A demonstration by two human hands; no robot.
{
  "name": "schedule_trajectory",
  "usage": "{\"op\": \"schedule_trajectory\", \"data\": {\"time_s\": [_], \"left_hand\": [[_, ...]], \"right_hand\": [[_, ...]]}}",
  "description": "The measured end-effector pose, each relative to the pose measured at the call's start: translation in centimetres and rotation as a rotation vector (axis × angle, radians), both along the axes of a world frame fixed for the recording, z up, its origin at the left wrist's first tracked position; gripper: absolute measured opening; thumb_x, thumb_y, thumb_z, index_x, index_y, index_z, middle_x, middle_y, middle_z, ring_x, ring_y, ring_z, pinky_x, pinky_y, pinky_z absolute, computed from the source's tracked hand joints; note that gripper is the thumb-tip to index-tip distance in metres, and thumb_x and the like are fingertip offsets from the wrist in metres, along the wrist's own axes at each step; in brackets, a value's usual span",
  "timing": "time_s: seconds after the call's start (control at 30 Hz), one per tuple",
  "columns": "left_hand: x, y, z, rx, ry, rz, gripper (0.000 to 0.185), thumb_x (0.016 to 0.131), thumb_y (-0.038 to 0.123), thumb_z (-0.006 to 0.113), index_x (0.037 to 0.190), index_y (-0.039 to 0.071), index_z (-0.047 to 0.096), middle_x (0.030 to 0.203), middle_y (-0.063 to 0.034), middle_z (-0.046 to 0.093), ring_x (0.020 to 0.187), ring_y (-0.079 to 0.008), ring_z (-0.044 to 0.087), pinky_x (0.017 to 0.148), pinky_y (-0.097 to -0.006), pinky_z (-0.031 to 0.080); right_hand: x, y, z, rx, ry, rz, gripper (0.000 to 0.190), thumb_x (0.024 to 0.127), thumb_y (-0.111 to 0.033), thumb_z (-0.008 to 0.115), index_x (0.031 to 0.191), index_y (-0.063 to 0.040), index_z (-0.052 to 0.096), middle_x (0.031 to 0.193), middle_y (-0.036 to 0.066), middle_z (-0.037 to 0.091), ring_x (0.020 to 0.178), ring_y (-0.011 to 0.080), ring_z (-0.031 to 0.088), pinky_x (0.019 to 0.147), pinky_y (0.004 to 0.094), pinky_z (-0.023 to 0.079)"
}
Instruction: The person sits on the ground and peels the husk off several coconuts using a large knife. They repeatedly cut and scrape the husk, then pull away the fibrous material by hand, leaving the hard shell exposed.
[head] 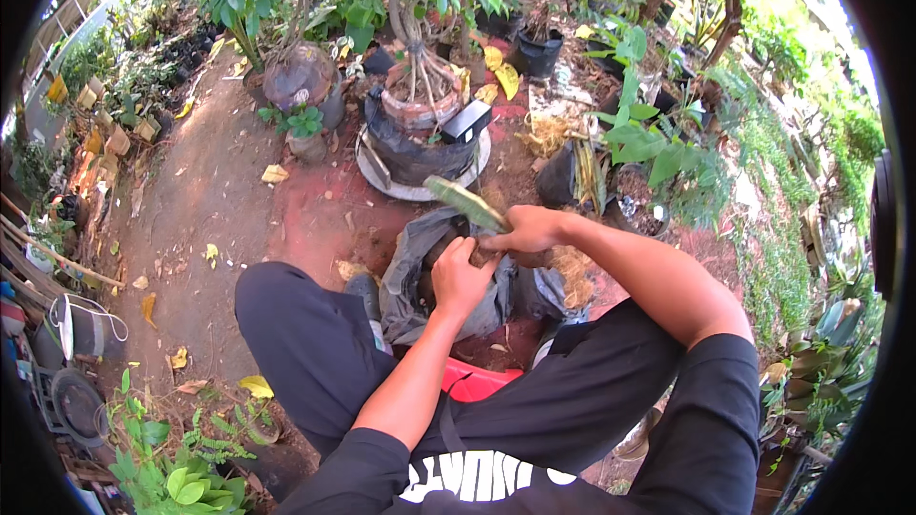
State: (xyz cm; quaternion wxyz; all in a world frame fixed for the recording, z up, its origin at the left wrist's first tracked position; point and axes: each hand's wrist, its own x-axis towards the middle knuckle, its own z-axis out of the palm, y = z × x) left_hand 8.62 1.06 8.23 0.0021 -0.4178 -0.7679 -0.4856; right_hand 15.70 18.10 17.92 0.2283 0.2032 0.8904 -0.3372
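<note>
My right hand (531, 230) is closed around the lower end of a thick green succulent cutting (469, 204), which tilts up to the left. My left hand (458, 277) touches it from below left, its fingers at the brown base of the cutting; exactly what they pinch is hidden. Both hands are over a black plastic grow bag (411, 300) with dark soil or fibre inside. A clump of coconut fibre (575, 275) lies on a second dark bag (540, 293) to the right.
Ahead stands a potted tree in a brick-edged pot (422, 111), with a black box (466, 121) on its rim. A round stone-like pot (299, 76) is at the left, a black pot (537, 51) behind. A red stool (476, 380) shows between my legs.
</note>
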Motion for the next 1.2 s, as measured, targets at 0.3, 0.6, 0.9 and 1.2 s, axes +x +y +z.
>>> {"op": "schedule_trajectory", "data": {"time_s": [0.3,0.6,0.9,1.2], "left_hand": [[-1.1,0.1,2.0,0.146,0.05,-0.048,0.043,0.076,0.026,0.088,0.072,0.001,0.053,0.071,-0.0134,0.054,0.064,-0.0374,0.056,0.058,-0.0456,0.045],[-1.7,0.0,2.0,0.346,-0.154,0.008,0.051,0.091,0.032,0.077,0.071,-0.002,0.044,0.064,-0.0165,0.041,0.057,-0.0323,0.038,0.054,-0.0429,0.037],[-2.8,-0.1,0.8,0.278,-0.273,0.116,0.041,0.093,0.027,0.07,0.074,-0.005,0.056,0.062,-0.0171,0.053,0.056,-0.0262,0.047,0.057,-0.0416,0.041],[-5.1,-1.6,-1.5,-0.736,-0.535,0.181,0.056,0.089,0.047,0.067,0.11,-0.004,0.073,0.113,-0.0295,0.071,0.115,-0.0409,0.066,0.098,-0.049,0.05]], "right_hand": [[-1.3,1.3,1.8,-0.2,-0.026,0.049,0.06,0.09,-0.056,0.065,0.095,0.004,0.074,0.087,0.019,0.073,0.083,0.0273,0.069,0.081,0.0425,0.053],[-0.7,0.9,0.5,-0.165,0.201,-0.107,0.052,0.096,-0.04,0.057,0.093,0.011,0.066,0.082,0.023,0.069,0.08,0.0269,0.067,0.073,0.0457,0.05],[-0.5,1.3,0.5,-0.089,0.256,-0.097,0.044,0.093,-0.034,0.062,0.093,0.01,0.067,0.081,0.021,0.07,0.08,0.0278,0.068,0.076,0.0449,0.051],[1.5,5.5,-0.9,0.163,0.217,-0.223,0.045,0.092,-0.036,0.068,0.092,0.009,0.069,0.082,0.023,0.071,0.081,0.0305,0.07,0.077,0.0442,0.051]]}}
